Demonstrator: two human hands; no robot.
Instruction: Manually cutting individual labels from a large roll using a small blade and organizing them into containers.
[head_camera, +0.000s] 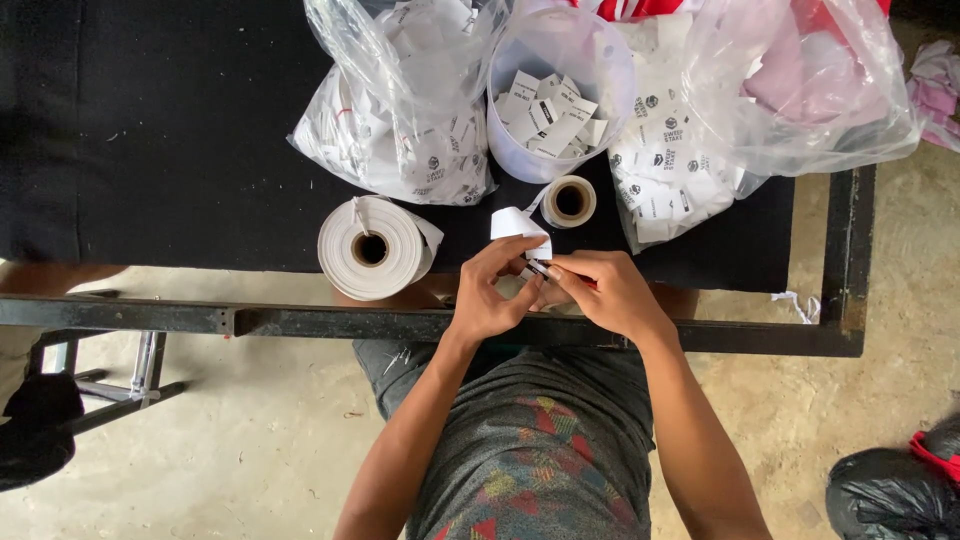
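Black cloth covers the table (150, 130), which sits in a dark metal frame (300, 322) over a dusty concrete floor (250, 440), and you're looking straight down at your own hands right at the table's near edge. Your left hand (490, 295) is pinched narrow, thumb and fingertips closed on a strip of white label tape (520, 225) that loops up and back toward the small tape roll (569, 201) just behind it. Your right hand (605, 290) is curled tight too, gripping a small thin tool (545, 270) whose dark tip meets the tape where your left fingers hold it; can't tell exactly what kind of tool it is, most of it is buried in your fist. Both hands are touching each other at the fingertips. Just left of them, also on the near edge, sits a big white roll (372, 247) on its side with the cardboard core facing up at you. Farther back, around the middle of the table, there's a white tub (555, 90) full of cut white labels, with a clear plastic bag of labels (410, 110) on its left and another clear bag (720, 110) on its right, that one reaching toward the far right corner. Your grey patterned shirt (540, 450) fills the bottom.
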